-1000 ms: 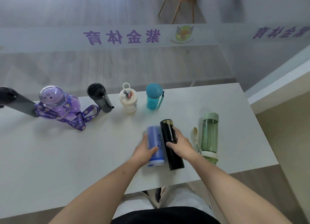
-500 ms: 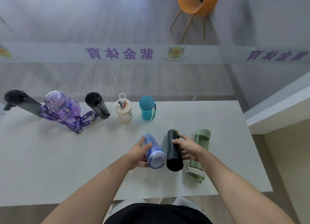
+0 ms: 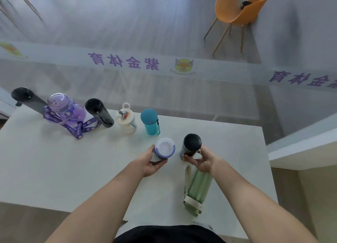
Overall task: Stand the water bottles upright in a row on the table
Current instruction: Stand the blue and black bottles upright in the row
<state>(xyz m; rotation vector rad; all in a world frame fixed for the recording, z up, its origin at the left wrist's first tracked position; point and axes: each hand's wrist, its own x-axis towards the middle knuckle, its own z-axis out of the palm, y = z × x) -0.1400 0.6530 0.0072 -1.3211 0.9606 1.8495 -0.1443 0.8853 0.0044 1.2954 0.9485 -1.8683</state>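
Curling our left grip [image 3: 149, 163] round the blue bottle [image 3: 165, 148] and our right grip [image 3: 202, 161] round the black bottle [image 3: 192, 142], we hold both upright. Their contents we cannot tell.

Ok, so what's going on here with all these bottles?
A person is lining water bottles up on a white table. The left hand grips a white-lidded bottle and the right hand grips a black bottle, both upright near the table's middle. Five more stand along the far edge, ending with the teal bottle. A green bottle lies on its side by the right wrist, untouched.
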